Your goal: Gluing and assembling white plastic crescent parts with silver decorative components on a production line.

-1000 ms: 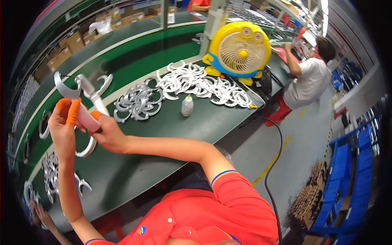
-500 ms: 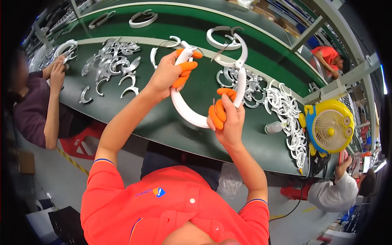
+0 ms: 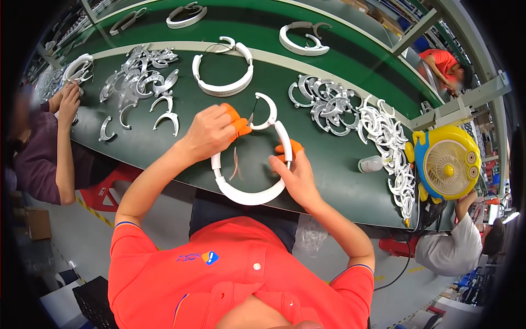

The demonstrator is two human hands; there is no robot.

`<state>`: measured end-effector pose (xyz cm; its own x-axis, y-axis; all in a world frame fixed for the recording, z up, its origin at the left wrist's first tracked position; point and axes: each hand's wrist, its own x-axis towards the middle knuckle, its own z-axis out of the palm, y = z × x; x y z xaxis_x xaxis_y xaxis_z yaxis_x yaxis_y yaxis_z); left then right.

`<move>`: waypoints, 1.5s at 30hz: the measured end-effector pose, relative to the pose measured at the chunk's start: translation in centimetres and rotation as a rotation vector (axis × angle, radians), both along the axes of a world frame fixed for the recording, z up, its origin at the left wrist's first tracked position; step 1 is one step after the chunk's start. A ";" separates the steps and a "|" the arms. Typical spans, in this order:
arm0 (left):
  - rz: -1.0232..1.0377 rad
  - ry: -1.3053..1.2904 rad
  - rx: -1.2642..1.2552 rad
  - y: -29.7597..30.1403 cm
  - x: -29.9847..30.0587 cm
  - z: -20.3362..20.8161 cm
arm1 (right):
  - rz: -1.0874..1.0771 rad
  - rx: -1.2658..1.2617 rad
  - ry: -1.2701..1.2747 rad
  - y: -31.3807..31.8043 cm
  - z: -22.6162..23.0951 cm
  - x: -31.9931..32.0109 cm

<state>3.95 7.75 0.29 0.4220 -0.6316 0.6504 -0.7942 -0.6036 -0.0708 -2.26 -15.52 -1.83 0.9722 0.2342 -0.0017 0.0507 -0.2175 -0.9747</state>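
A white headphone headband (image 3: pixel 251 197) is before me over the bench, its curve toward me and a white C-shaped yoke (image 3: pixel 268 110) at its far right end. My right hand (image 3: pixel 298 181) grips the band's right arm, orange finger cots behind it and thumb in front. My left hand (image 3: pixel 212 131), also in orange finger cots, is pinched closed inside the far left of the band. Thin wires (image 3: pixel 236 163) hang below its fingertips, and a dark strand runs from them toward the yoke. The band's far left end is hidden behind this hand.
Another white headband (image 3: pixel 224 89) lies beyond my hands. Piles of grey yokes (image 3: pixel 329 104) and white yokes (image 3: pixel 386 142) are at right, with a small clear bottle (image 3: pixel 371 164) and a yellow-blue fan (image 3: pixel 446 163). More grey parts (image 3: pixel 143 77) and a co-worker (image 3: pixel 41 148) are at left.
The headband has come lower and closer to me. My left hand has left the band's left arm and now pinches at the wires; my right hand still holds the right arm.
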 end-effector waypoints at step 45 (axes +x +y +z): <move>-0.162 0.970 -0.326 -3.1 0.8 3.7 | -0.093 -0.231 -1.145 -2.0 2.8 6.8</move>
